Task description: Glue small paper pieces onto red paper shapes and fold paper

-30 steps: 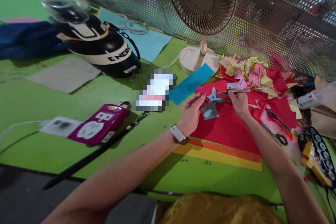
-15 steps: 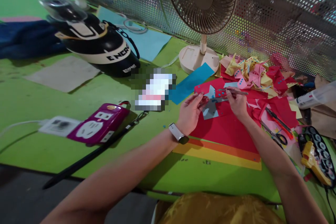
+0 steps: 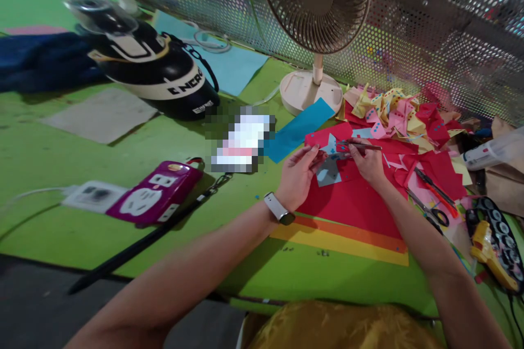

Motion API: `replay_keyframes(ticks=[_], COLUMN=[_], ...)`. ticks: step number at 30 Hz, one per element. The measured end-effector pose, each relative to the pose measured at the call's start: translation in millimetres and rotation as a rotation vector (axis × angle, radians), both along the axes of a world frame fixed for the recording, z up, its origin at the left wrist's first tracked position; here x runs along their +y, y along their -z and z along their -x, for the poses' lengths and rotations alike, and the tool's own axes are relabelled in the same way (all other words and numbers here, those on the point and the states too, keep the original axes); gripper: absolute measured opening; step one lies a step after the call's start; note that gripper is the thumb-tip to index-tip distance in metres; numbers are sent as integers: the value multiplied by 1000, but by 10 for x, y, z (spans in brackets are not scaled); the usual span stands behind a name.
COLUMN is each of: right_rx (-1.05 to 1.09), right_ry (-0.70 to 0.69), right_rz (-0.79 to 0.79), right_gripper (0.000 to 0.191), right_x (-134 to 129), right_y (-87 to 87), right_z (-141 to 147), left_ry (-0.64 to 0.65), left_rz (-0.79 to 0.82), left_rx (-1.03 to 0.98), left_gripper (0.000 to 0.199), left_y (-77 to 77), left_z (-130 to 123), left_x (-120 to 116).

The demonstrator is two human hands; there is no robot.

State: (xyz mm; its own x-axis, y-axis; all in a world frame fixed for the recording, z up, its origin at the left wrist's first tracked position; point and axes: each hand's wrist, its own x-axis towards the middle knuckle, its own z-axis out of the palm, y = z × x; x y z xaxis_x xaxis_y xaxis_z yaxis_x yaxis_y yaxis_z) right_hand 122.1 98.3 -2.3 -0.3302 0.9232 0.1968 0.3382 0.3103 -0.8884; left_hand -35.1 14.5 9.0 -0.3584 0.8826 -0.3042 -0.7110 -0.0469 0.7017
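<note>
My left hand (image 3: 298,175), a watch on its wrist, is closed with thumb and fingers pinching a light-blue paper cutout (image 3: 329,143) dotted with small blue bits. Between the thumb and fingers of my right hand (image 3: 369,164) is a slim pair of tweezers (image 3: 373,147), its tip pointing left at the cutout. Whether the tip grips a bit is too small to tell. Under both hands lie red paper sheets (image 3: 352,202), with a grey-blue paper piece (image 3: 329,173) on top and orange and yellow sheets (image 3: 347,240) below.
A fan (image 3: 313,90) stands behind, beside a blue paper strip (image 3: 303,128). Folded dotted scraps (image 3: 393,112), scissors (image 3: 438,215), a cutter (image 3: 436,191) and a yellow glue gun (image 3: 489,251) lie right. Leftward are a blurred-out phone (image 3: 241,142), a purple power strip (image 3: 149,193) and a black bottle (image 3: 164,76).
My right hand has shifted slightly left, bringing the tweezers' tip nearer the light-blue cutout. My left hand keeps its pinch almost unmoved.
</note>
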Motion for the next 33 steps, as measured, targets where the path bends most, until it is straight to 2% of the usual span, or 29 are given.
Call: replay_keyframes(ticks=[10,25,33], right_rx=[-100,-74,-46], right_ry=[-4,-25,-19], right_rz=[-41,-101,-154], right_gripper=[24,24,27], right_x=[12,-27,-6], right_y=[15,22,88], right_z=[-27,-32,-19], left_ry=[22,19,28], left_rz=[0,5,1], left_rx=[14,-28,-34], left_gripper=[22,15,18], left_y=[-5,-23,-37], left_z=[1,-6,-6], left_x=[-10,-16,-18])
